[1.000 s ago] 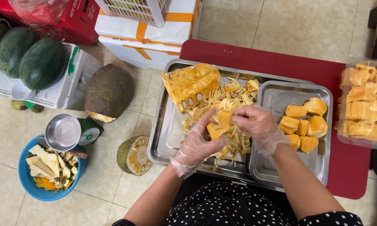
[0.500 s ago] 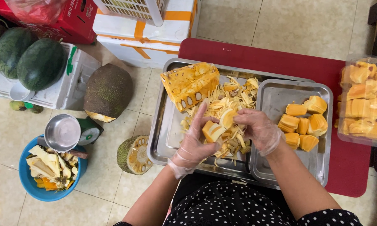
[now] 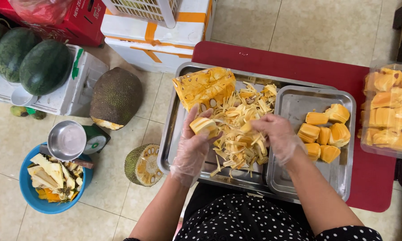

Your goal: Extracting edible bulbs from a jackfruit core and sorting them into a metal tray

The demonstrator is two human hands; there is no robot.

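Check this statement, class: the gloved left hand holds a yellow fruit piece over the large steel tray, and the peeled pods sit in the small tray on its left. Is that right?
Wrong in one respect. The head view shows the left hand holding the fruit piece over the large tray, but the peeled pods sit in the small tray on its right.

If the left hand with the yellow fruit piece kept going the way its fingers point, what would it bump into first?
Probably the big jackfruit chunk at the back of the large metal tray; the left hand points straight at it, though height is hard to judge.

The clear tub of fruit runs off the right edge; the watermelons are perhaps three.
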